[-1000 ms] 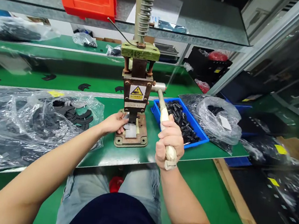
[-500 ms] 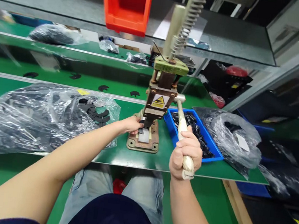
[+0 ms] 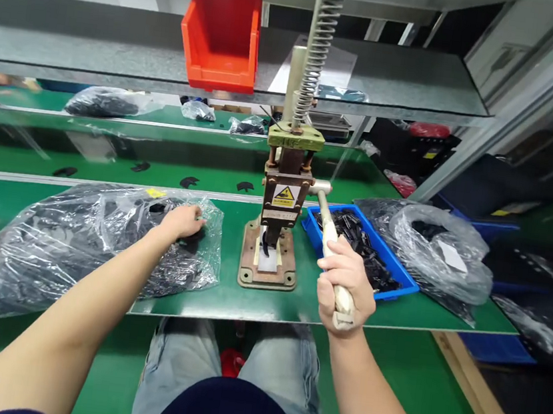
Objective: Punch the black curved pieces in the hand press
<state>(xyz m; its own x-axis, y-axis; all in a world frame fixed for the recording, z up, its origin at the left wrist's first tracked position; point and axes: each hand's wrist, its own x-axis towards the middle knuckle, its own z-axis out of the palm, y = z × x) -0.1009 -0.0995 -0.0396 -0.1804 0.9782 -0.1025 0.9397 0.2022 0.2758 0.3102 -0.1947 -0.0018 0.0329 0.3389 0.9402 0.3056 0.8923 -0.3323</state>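
- The lever (image 3: 324,214) of the hand press (image 3: 293,140) is gripped by the right hand (image 3: 347,286), fingers closed around its wrapped lower end; the grip is presumably taken far from the pivot for leverage.
- The left hand (image 3: 184,221) is held over the right end of the clear bag (image 3: 65,241), fingers partly curled; whether a piece is held there cannot be told.
- A dark curved piece (image 3: 265,246) is seen on the pale plate (image 3: 268,264) at the press's base, just beneath the ram, where it is probably lined up with the tool.
- The bag is laid on the worktop (image 3: 225,298) to the left of the press, apparently so that its dark contents can be reached by the left hand while the lever is kept by the right.
- The blue tray (image 3: 401,291), filled with small black parts (image 3: 354,233), is set just right of the press, partly behind the right hand; loose parts are likely kept together by its walls.
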